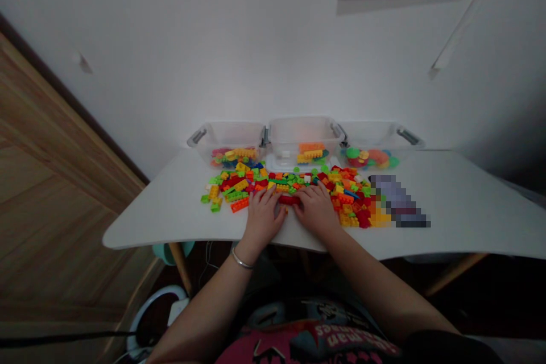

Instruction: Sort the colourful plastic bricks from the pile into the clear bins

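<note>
A small elongated red toy piece lies crosswise between my two hands, near the front of a colourful heap of building bricks. My left hand, with a silver bangle at its wrist, is closed around the piece's left end between thumb and forefinger. Its other fingers rest against the bricks. At the right end, the thumb and fingers of my right hand close on the same red piece. Its exact shape is partly hidden by my fingers. Just left of my left hand is an orange brick.
Along the wall stand three clear plastic bins, left, middle and right, each with some toy pieces inside. A pixelated flat object lies at the heap's right. The white table has a curved front edge.
</note>
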Tool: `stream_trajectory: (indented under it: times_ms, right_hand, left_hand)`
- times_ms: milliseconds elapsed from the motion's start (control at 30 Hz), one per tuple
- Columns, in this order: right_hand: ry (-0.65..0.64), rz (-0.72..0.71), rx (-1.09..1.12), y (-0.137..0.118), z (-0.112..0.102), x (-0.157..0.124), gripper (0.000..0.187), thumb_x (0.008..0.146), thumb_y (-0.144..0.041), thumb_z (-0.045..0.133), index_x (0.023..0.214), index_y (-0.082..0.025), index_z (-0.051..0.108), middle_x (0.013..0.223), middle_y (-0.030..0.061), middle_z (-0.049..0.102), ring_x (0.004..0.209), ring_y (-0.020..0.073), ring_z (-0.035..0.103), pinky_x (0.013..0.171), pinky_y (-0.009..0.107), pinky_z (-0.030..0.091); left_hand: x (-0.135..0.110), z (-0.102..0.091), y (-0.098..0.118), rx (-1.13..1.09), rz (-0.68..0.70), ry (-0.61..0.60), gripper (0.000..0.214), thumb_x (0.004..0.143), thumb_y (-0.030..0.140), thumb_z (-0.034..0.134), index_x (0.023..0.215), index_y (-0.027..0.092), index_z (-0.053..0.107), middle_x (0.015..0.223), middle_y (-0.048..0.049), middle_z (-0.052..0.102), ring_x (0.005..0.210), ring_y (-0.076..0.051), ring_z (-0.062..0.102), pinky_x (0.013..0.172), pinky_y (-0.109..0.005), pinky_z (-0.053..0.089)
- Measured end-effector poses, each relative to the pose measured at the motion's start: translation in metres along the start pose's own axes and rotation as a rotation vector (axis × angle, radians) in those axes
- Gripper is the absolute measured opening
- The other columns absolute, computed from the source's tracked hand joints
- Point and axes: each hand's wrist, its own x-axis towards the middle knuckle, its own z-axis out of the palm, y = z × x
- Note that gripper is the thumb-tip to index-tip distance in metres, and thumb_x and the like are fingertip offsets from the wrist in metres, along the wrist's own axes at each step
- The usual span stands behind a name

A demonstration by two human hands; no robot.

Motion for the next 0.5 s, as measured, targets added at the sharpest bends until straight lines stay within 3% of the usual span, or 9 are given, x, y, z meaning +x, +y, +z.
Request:
stream_trajectory:
  times_ms: [300, 500]
  right_hand:
    - [0.040, 0.106, 0.175, 0.007, 0.007, 0.001, 0.019, 0.081, -0.022, 0.058, 0.097, -0.016, 0.064, 0.094, 0.0098, 0.068, 0.097, 0.0265, 0.058, 0.095, 0.043, 0.046]
    - [0.149, 0.170, 0.280, 0.009, 0.011, 0.000, 0.017, 0.082, -0.023, 0.054, 0.096, -0.018, 0.062, 0.096, 0.0108, 0.066, 0.094, 0.0258, 0.060, 0.089, 0.043, 0.048]
  left_hand:
    - [0.000, -0.002, 0.008, 0.117, -0.015, -0.014, 0.042, 0.090, 0.035, 0.053, 0.128, 0.020, 0.060, 0.141, -0.0071, 0.055, 0.129, -0.034, 0.044, 0.115, -0.060, 0.025]
    - [0.003, 0.001, 0.017, 0.178, -0.034, -0.012, 0.043, 0.093, 0.035, 0.047, 0.130, 0.018, 0.059, 0.142, -0.0118, 0.054, 0.131, -0.034, 0.045, 0.115, -0.060, 0.024]
